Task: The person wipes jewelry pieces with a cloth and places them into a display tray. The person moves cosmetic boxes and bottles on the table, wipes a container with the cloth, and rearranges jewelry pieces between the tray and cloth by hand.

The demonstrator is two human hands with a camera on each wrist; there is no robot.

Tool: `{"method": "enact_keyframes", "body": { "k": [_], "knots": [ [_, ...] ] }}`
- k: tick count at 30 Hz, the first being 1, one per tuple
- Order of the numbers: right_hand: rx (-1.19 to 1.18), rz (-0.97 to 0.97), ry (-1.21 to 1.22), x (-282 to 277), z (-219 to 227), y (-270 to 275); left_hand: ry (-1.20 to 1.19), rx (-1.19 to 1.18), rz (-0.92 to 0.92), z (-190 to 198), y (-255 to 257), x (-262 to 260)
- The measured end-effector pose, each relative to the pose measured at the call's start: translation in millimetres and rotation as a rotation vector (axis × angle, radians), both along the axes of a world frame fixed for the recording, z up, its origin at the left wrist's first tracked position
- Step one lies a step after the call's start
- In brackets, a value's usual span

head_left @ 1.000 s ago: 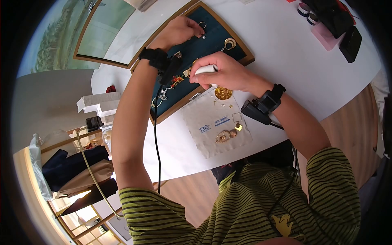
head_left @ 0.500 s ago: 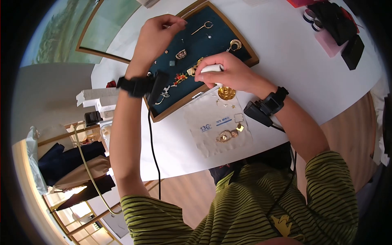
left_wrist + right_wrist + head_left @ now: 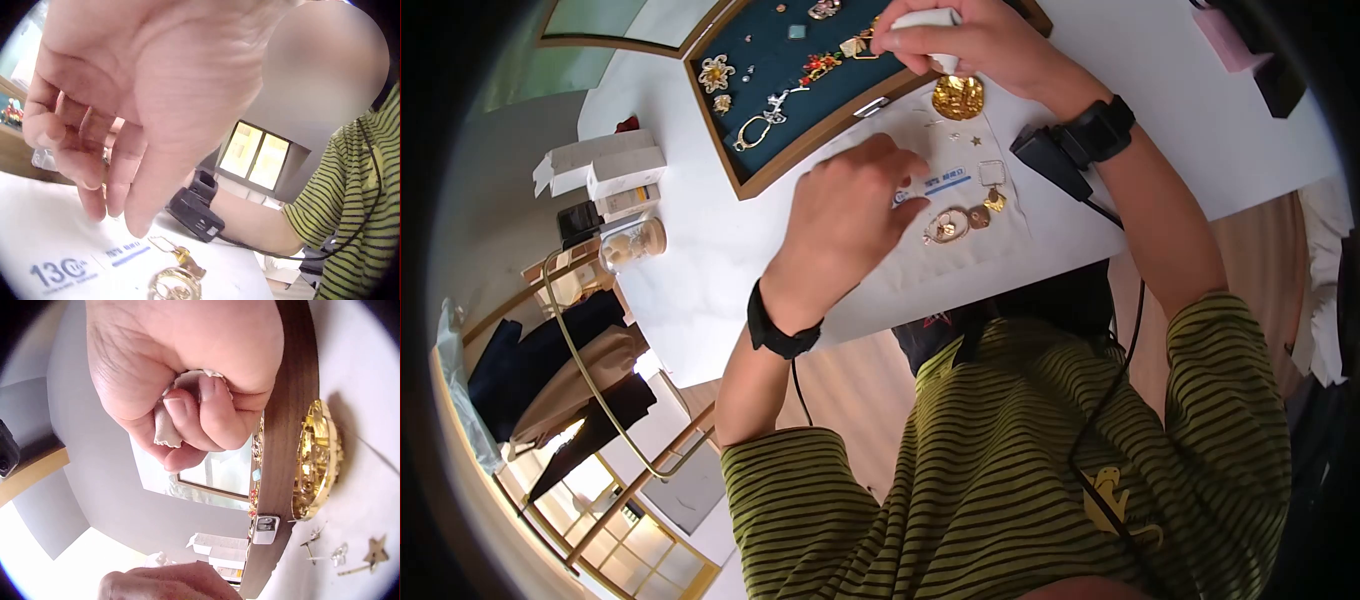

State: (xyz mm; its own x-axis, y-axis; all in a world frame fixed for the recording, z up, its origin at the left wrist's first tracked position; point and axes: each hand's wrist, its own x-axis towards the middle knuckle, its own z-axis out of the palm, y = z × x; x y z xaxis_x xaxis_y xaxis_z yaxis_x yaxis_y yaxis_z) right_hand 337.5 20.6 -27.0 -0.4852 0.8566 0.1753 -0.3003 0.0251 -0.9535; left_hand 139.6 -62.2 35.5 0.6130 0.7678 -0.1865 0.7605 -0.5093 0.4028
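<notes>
My right hand point(image 3: 990, 48) grips a small folded white cloth point(image 3: 928, 18) above the near edge of a wooden jewelry case point(image 3: 800, 165). Its scalloped edge pokes out of the curled fingers in the right wrist view. Just below that hand lies a round gold ornament point(image 3: 958, 98). My left hand point(image 3: 845, 215) hovers over a printed white cloth point(image 3: 1010, 240) on the table, its fingers loosely bent and nothing visible in them. Close to its fingertips lie a gold ring-shaped piece point(image 3: 946, 226) and a square-framed piece point(image 3: 991, 173). A star stud point(image 3: 376, 552) lies near the gold ornament.
Flower-shaped brooches point(image 3: 717, 73), a silver-and-gold piece point(image 3: 765, 120) and a red ornament point(image 3: 820, 66) lie on the case's dark lining. White boxes point(image 3: 615, 165) and a jar point(image 3: 632, 243) stand at the left. A pink box point(image 3: 1232, 38) sits at the far right.
My left hand has left the far part of the case and come back toward me, over the printed cloth. The right hand keeps its grip on the white cloth. The head view has tilted downward.
</notes>
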Motion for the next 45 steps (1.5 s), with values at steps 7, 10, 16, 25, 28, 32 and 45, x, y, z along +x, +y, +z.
{"method": "enact_keyframes", "body": {
  "k": [7, 10, 16, 25, 28, 32, 45],
  "knots": [
    [-0.011, -0.003, -0.045, 3, 2, -1, 0.018, 0.030, -0.169, -12, -18, 11],
    [0.003, -0.014, -0.046, 1, 2, -1, 0.059, 0.020, -0.150, -13, -21, 14],
    [-0.015, -0.001, -0.002, 0, 0, 1, 0.023, 0.012, -0.156, -16, -26, 15],
    [0.059, -0.116, -0.133, -4, -6, -3, -0.088, -0.219, -0.090, -17, -12, -1],
    [0.062, -0.101, -0.092, -4, -12, -1, -0.151, -0.332, -0.065, -9, -3, -6],
    [0.010, -0.084, -0.065, -4, -6, -3, -0.156, -0.445, 0.050, 8, 6, -17],
    [0.016, -0.071, -0.155, -3, -1, -3, -0.319, -0.426, 0.387, 40, 86, -85]
  ]
}}
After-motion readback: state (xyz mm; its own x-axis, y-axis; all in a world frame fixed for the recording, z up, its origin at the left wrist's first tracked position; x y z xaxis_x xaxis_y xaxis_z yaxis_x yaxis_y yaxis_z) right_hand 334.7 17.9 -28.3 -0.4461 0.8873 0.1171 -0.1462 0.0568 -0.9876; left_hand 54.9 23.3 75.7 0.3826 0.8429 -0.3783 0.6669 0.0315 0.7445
